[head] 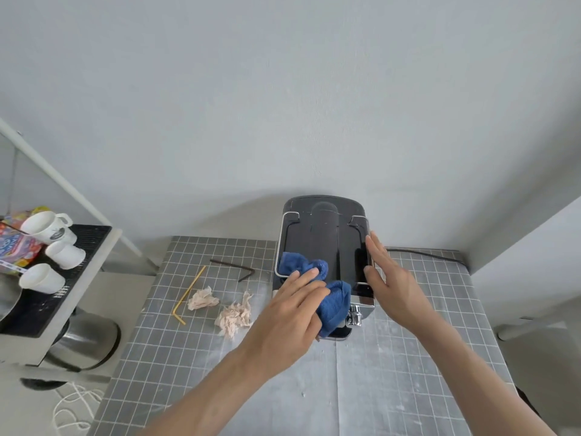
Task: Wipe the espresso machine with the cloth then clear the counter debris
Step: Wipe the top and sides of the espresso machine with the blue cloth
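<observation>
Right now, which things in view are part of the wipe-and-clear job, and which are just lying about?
Job: espresso machine; blue cloth under left hand; right hand steadying machine; crumpled tissues; yellow straw; brown straw.

Lying about: white cups; snack packet; white cord.

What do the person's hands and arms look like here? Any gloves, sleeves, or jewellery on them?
Both are bare. The left hand and right hand wear no gloves, and no rings show on the fingers. No watch or bracelet shows at either wrist. Both forearms are uncovered right down to the bottom edge of the picture, so no sleeve is in view. There are no cables, straps, or markings on them.
</observation>
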Tool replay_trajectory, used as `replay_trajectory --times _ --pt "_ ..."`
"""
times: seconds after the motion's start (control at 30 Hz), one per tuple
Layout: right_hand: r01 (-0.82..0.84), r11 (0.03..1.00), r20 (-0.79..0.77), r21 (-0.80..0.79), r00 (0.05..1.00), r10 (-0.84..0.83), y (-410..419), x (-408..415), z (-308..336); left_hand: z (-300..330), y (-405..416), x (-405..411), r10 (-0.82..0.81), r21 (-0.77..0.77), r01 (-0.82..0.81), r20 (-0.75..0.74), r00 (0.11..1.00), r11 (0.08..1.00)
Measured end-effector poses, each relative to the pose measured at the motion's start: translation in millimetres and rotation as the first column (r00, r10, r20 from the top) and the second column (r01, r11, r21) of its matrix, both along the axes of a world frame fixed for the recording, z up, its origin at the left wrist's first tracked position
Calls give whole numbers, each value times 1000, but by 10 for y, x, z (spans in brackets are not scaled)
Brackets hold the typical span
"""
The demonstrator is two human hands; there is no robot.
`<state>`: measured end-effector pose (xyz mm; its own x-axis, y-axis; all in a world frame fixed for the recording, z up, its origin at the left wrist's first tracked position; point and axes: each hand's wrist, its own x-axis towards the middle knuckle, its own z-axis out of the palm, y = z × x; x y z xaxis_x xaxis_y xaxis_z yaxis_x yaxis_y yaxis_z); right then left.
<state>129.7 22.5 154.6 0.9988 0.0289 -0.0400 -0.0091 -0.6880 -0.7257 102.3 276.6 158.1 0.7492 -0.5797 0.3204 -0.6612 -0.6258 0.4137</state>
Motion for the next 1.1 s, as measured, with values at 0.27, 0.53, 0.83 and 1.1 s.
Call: replay_trajectory --times 0.27,0.53,0.83,1.1 --pt "28 999 -37 17 999 -27 51 -21 70 -84 155 -261 48 49 -52 75 996 997" --pt "40 999 -24 3 999 -40 65 -35 58 -131 -112 -390 239 232 -235 8 971 944" --pt "63 997 -24 39 998 -62 88 -22 55 13 -395 -298 349 376 -320 -11 937 870" --pt "75 997 -56 36 996 -73 103 -28 56 156 -629 44 379 415 -350 12 925 840"
